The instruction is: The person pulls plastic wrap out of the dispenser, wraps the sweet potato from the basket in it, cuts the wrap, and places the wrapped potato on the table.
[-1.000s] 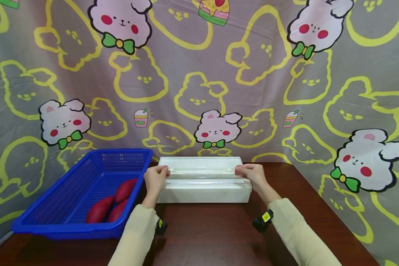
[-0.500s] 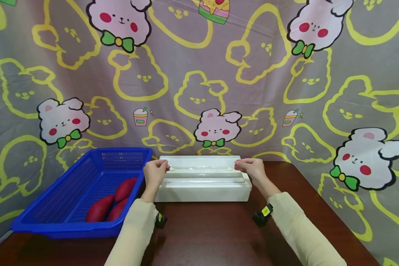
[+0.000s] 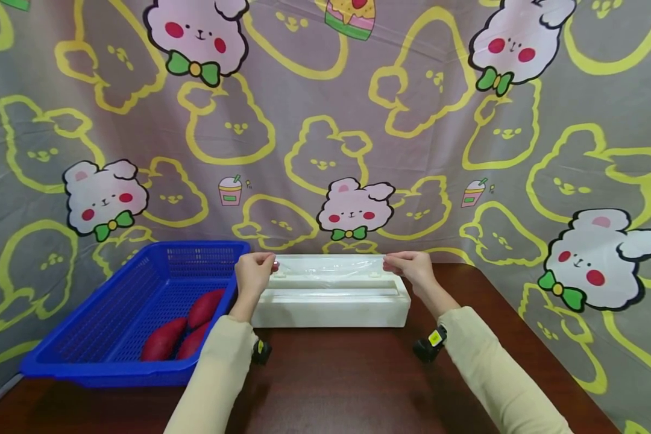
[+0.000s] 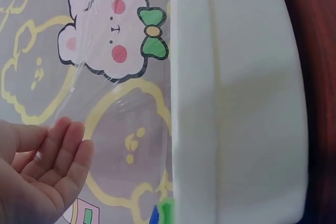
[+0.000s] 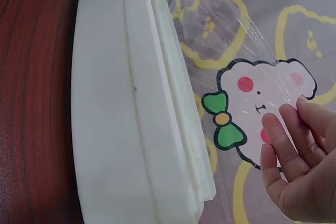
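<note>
A white cling film dispenser (image 3: 331, 317) lies lengthwise on the table, its raised lid (image 3: 328, 259) at the back. Clear cling film (image 3: 333, 272) stretches above it between both hands, wrinkled along its upper edge. At the film's left corner, my left hand (image 3: 254, 277) pinches it between thumb and fingers. The right hand (image 3: 414, 271) pinches the opposite corner in the same way. In the left wrist view, the left hand (image 4: 44, 171) is beyond the dispenser's white side, with film creases running from the fingertips. The right wrist view shows the right hand (image 5: 304, 166) likewise.
On the left stands a blue plastic basket (image 3: 114, 372) with several red, sweet-potato-shaped roots (image 3: 164, 339) in its near right corner. The brown table (image 3: 336, 374) extends in front of the dispenser. A patterned curtain (image 3: 439, 138) hangs right behind.
Both hands have risen a little and drawn the cling film up and away from the dispenser, so more of it shows. The basket and the roots have not moved.
</note>
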A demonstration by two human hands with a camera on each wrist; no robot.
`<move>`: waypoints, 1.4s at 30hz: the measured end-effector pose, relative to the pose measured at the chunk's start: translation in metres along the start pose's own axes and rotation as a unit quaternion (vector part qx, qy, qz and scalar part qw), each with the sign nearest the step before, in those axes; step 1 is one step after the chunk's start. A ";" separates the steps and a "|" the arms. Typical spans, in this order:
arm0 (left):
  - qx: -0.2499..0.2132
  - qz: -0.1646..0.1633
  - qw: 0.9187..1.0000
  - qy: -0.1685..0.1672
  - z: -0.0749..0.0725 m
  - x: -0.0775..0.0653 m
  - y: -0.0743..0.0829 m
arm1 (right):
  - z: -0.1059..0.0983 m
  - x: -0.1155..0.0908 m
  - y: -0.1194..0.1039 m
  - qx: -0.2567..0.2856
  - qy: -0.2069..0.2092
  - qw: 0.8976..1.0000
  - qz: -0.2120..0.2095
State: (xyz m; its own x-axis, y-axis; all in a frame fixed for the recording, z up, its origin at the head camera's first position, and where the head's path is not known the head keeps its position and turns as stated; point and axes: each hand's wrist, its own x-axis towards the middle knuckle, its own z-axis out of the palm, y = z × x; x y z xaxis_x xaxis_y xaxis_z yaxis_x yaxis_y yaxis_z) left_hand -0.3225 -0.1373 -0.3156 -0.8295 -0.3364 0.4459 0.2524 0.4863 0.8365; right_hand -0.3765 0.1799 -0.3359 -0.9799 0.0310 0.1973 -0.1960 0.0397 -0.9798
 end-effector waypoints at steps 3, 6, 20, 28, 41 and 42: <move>0.007 0.004 1.000 -0.001 -0.001 0.000 0.002 | 0.006 -0.018 -0.025 -0.028 0.012 0.999 0.024; 0.013 0.010 1.000 0.000 -0.002 0.000 0.004 | 0.008 -0.025 -0.036 -0.035 0.010 0.999 0.034; 0.000 0.025 1.000 0.008 -0.005 0.001 0.017 | 0.008 -0.022 -0.046 -0.048 0.017 0.998 0.024; -0.019 0.011 1.000 0.004 -0.006 0.005 0.022 | 0.005 -0.021 -0.053 -0.037 0.003 0.999 0.020; -0.018 0.008 1.000 0.000 -0.011 0.011 0.031 | 0.004 -0.020 -0.064 -0.018 0.003 0.999 0.029; -0.020 0.006 1.000 -0.001 -0.011 0.011 0.032 | 0.004 -0.019 -0.065 -0.016 0.003 0.999 0.028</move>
State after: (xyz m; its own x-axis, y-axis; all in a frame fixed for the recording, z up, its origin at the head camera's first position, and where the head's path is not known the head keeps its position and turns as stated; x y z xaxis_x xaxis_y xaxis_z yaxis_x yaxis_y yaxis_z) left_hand -0.3184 -0.1346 -0.2804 -0.8275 -0.3295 0.4546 0.2812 0.4575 0.8435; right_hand -0.3450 0.1730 -0.2762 -0.9889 0.0400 0.1431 -0.1401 0.0698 -0.9877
